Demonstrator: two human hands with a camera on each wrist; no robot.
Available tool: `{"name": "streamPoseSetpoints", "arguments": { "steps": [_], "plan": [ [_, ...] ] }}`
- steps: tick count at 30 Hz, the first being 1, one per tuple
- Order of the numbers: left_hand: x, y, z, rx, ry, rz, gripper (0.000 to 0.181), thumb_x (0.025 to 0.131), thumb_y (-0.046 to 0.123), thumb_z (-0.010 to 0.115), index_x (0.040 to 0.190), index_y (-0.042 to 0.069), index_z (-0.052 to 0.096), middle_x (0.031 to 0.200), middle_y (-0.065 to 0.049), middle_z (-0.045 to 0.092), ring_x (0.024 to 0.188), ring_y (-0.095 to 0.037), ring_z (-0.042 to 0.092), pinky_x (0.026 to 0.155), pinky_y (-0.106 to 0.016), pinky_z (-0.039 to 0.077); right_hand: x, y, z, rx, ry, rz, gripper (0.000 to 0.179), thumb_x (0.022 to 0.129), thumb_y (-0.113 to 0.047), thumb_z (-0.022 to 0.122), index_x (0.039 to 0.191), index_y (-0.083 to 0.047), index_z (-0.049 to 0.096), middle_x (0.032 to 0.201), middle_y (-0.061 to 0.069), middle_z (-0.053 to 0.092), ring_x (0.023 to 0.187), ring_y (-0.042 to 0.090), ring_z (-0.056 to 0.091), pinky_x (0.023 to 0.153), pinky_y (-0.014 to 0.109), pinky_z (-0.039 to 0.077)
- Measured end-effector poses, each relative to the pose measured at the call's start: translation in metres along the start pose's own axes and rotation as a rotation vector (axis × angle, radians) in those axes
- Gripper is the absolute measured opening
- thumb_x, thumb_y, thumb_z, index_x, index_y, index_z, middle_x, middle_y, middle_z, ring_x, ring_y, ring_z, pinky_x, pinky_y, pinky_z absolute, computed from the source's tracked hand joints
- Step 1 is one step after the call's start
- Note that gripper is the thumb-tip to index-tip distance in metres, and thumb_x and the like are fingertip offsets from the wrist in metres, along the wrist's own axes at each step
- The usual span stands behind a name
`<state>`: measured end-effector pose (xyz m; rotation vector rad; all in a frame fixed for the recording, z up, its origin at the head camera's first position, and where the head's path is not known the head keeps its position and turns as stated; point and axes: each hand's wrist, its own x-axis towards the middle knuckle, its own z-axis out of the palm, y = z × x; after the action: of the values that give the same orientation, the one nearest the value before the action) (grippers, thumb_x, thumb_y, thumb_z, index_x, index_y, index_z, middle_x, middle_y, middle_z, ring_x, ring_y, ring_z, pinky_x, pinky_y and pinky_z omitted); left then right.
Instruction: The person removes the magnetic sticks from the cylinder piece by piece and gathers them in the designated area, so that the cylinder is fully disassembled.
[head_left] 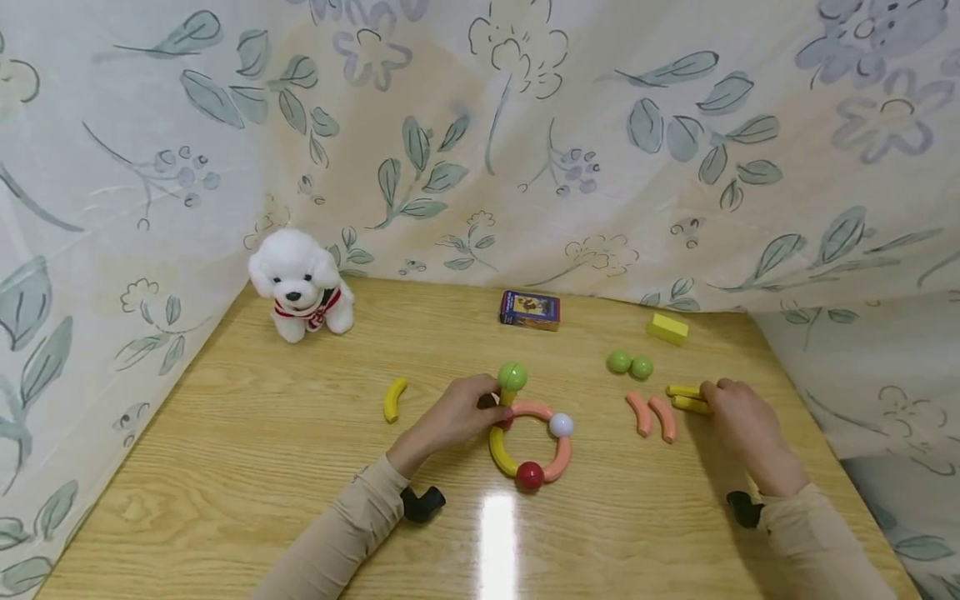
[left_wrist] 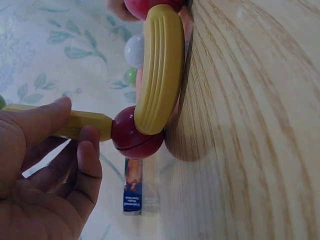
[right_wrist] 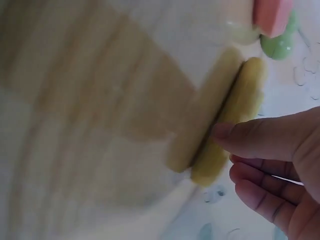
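Observation:
My left hand point(head_left: 457, 408) pinches a straight yellow rod point(left_wrist: 102, 125) between thumb and fingers. The rod stands upright on a red ball point(left_wrist: 136, 137), with a green ball point(head_left: 512, 376) on its top. That red ball belongs to a ring lying on the table: a curved yellow piece point(head_left: 500, 454), another red ball point(head_left: 529, 476), a white ball point(head_left: 561, 425) and two curved pink pieces point(head_left: 559, 460). At the right, my right hand point(head_left: 742, 425) pinches one yellow rod point(right_wrist: 232, 115), thumb on its near side. A second yellow rod point(head_left: 682, 391) lies alongside.
Two loose curved pink pieces point(head_left: 663, 418) lie left of the right hand, two green balls point(head_left: 619, 362) behind them. Farther back are a yellow block point(head_left: 667, 328), a card box point(head_left: 531, 310) and a white plush dog point(head_left: 296, 279). A curved yellow piece point(head_left: 393, 400) lies left.

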<state>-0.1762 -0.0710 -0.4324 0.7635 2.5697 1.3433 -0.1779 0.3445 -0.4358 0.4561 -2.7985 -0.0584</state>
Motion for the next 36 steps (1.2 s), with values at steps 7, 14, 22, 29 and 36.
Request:
{"name": "streamPoseSetpoints", "arguments": {
  "steps": [7, 14, 22, 29, 36],
  "plan": [
    [0.002, -0.001, -0.001, -0.036, -0.016, -0.033, 0.005, 0.093, 0.016, 0.066, 0.093, 0.011, 0.067, 0.093, -0.004, 0.070, 0.080, -0.010, 0.064, 0.072, -0.023, 0.052, 0.008, -0.079, -0.020, 0.198, 0.205, -0.208, 0.025, 0.068, 0.002, 0.083, 0.088, -0.002, 0.069, 0.079, 0.009, 0.065, 0.063, 0.019, 0.059, 0.054, 0.033, 0.050],
    [0.001, 0.001, -0.002, -0.031, 0.005, -0.035, 0.006, 0.093, 0.016, 0.066, 0.096, 0.011, 0.067, 0.093, -0.003, 0.070, 0.082, -0.010, 0.063, 0.074, -0.025, 0.052, 0.008, -0.179, -0.021, 0.462, 0.148, -0.593, 0.026, 0.077, -0.015, 0.082, 0.101, -0.015, 0.073, 0.097, -0.003, 0.064, 0.078, 0.004, 0.058, 0.065, 0.016, 0.049],
    [0.001, 0.008, 0.004, 0.005, 0.000, 0.013, 0.005, 0.093, 0.017, 0.066, 0.093, 0.013, 0.067, 0.089, -0.003, 0.071, 0.079, -0.009, 0.062, 0.070, -0.021, 0.051, 0.000, -0.192, -0.009, 0.396, 0.200, -0.645, 0.017, 0.075, -0.020, 0.083, 0.088, -0.022, 0.073, 0.088, -0.007, 0.062, 0.079, 0.006, 0.056, 0.069, 0.019, 0.049],
    [-0.004, 0.017, 0.011, 0.118, 0.028, 0.037, 0.009, 0.091, 0.020, 0.069, 0.095, 0.011, 0.067, 0.088, 0.000, 0.069, 0.079, -0.009, 0.062, 0.068, -0.019, 0.050, 0.000, -0.166, -0.015, 0.352, 0.119, -0.548, 0.023, 0.071, -0.006, 0.084, 0.088, -0.017, 0.072, 0.094, -0.003, 0.065, 0.087, 0.012, 0.060, 0.077, 0.030, 0.054],
    [-0.008, 0.025, 0.026, 0.117, -0.001, 0.032, 0.014, 0.091, 0.023, 0.071, 0.096, 0.013, 0.063, 0.090, 0.000, 0.069, 0.080, -0.007, 0.063, 0.069, -0.018, 0.050, 0.006, -0.150, -0.012, 0.371, 0.067, -0.411, 0.022, 0.079, 0.004, 0.075, 0.092, -0.013, 0.072, 0.101, 0.004, 0.065, 0.095, 0.016, 0.062, 0.078, 0.031, 0.055]
  ]
}}
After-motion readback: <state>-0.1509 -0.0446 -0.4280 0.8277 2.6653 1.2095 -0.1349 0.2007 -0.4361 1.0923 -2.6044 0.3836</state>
